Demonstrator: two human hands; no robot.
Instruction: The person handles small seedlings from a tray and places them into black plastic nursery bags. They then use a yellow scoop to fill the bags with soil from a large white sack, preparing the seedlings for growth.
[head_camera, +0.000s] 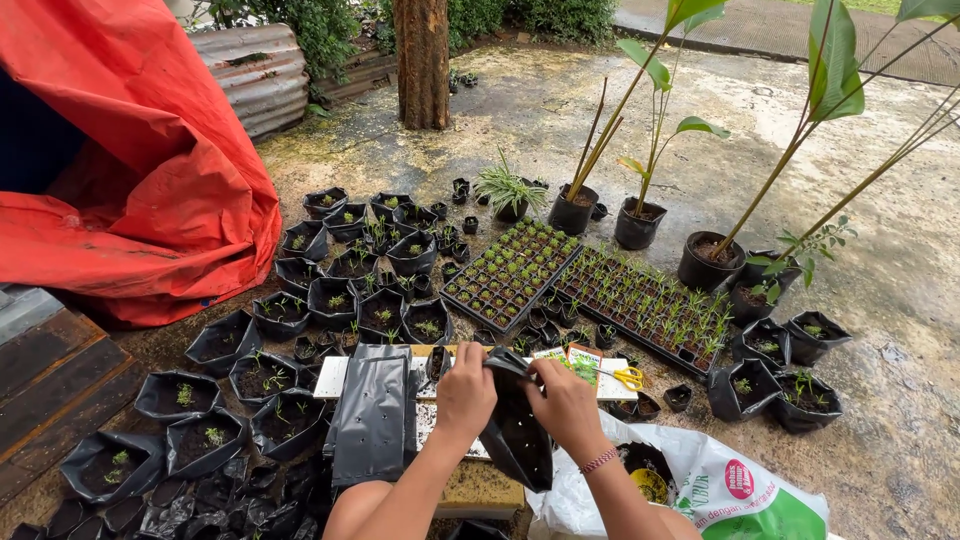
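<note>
An empty black nursery bag hangs over the white board, its mouth pinched at the rim by the left hand and the right hand. A flat stack of unused bags lies just beside it. Many filled bags with seedlings and two seedling trays sit beyond, so much looks done.

My two forearms come up from the lower middle of the frame, bare with no sleeves showing. My left hand wears nothing, no ring or watch that I can see. On the wrist below my right hand sits a thin beaded bracelet of pinkish, pale beads.
</note>
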